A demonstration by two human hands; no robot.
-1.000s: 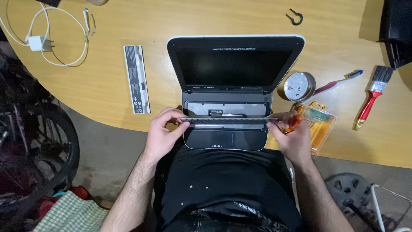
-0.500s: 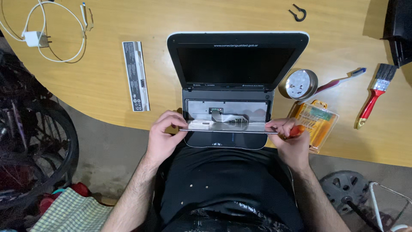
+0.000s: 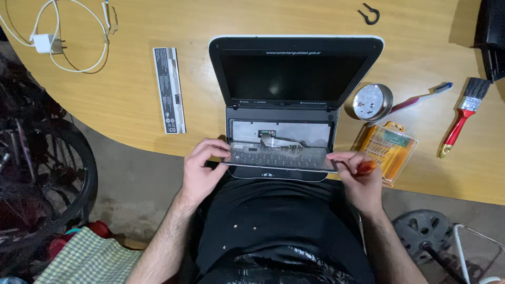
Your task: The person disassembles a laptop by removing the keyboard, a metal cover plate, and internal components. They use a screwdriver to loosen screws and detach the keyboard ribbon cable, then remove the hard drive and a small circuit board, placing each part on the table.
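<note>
A small dark laptop (image 3: 294, 73) lies open on the wooden table (image 3: 131, 110), its screen tipped away from me. Its keyboard panel (image 3: 279, 156) is lifted off the base and flipped toward me, still joined by a flat ribbon cable (image 3: 279, 139) over the bare metal tray. My left hand (image 3: 202, 171) pinches the panel's left end. My right hand (image 3: 357, 176) grips the right end and also holds a red-handled screwdriver (image 3: 366, 168).
A long laptop battery (image 3: 168, 89) lies left of the laptop. At right are a round tin (image 3: 371, 101), a toothbrush (image 3: 421, 99), an orange bit case (image 3: 386, 148) and a red-handled paintbrush (image 3: 463, 118). A white charger cable (image 3: 63, 37) sits far left; a bicycle wheel (image 3: 58, 173) stands below.
The keyboard panel has been raised from the base and turned toward me, baring the metal tray and ribbon cable. Both hands came slightly toward me with it.
</note>
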